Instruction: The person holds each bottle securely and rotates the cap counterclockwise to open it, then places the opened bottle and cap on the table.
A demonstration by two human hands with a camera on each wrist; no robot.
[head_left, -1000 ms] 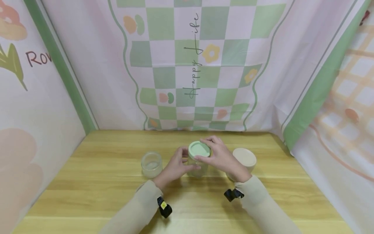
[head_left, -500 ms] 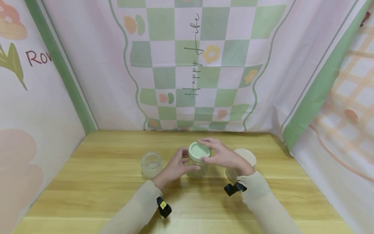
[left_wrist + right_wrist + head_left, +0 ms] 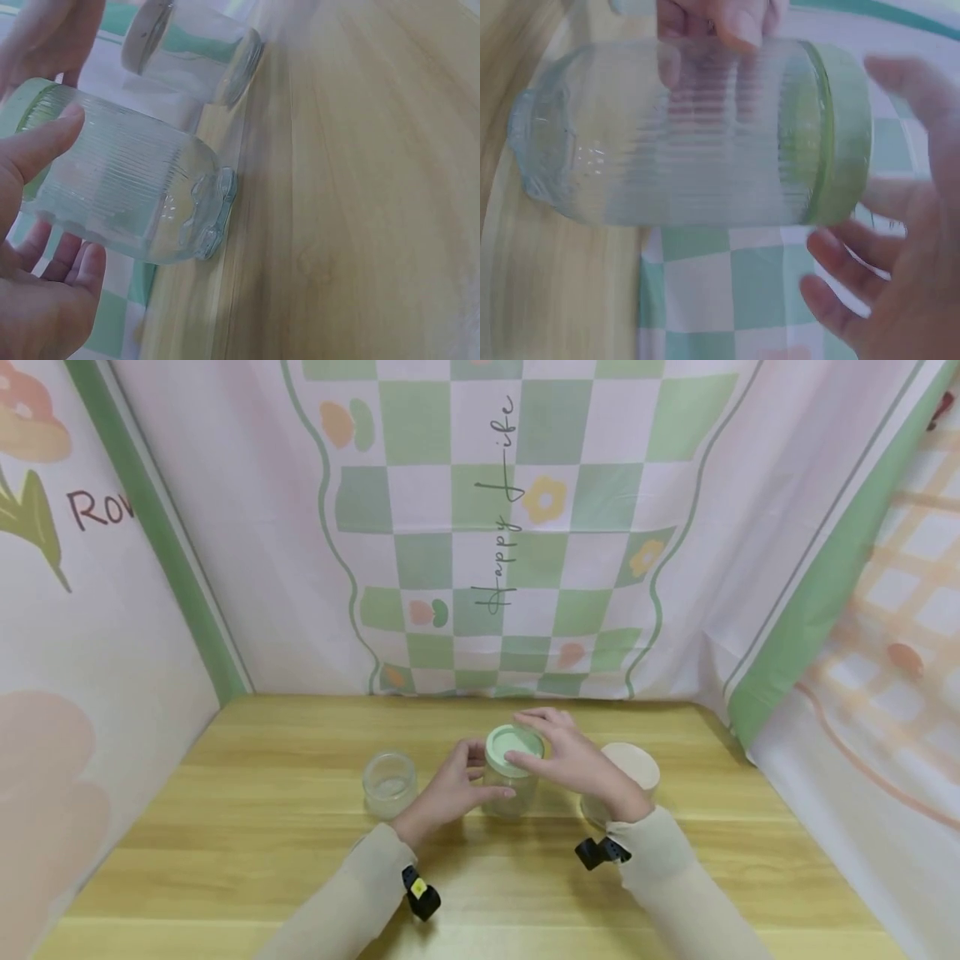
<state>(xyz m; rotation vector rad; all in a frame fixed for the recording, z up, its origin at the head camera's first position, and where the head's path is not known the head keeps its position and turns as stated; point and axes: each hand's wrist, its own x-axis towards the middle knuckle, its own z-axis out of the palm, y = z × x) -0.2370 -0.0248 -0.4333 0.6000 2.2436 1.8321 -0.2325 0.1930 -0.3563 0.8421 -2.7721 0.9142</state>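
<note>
Green on top and clear, ribbed glass below: a jar (image 3: 127, 180) capped with a lid (image 3: 519, 744) occupies the middle of the wooden surface (image 3: 225, 877), between both hands. It is upright, base down at the surface, with small raised knobs of glass around its foot. The lid sits level across the mouth.

The left hand (image 3: 453, 781) holds the glass just below the lid, its thumb on the near side and its fingers curled round the far side; in the right wrist view those fingers show through the glass. The right hand (image 3: 573, 760) is spread around the lid, thumb over its near edge and the other fingers toward its far edge. Those fingers are apart, loosely bent, with gaps along the rim; whether any fingertip touches the lid, I cannot tell.

To the left stands a squat open jar (image 3: 388, 787) of clear glass, near the left hand. To the right is a white-lidded jar (image 3: 196, 49), also clear glass, partly hidden by the right hand in the head view.

Cream sleeves (image 3: 345, 893) cover both forearms, and a black camera (image 3: 422, 895) is worn at each wrist. Behind the surface hangs a cloth (image 3: 480, 485) with green and white checks and the words "Happy Life".
</note>
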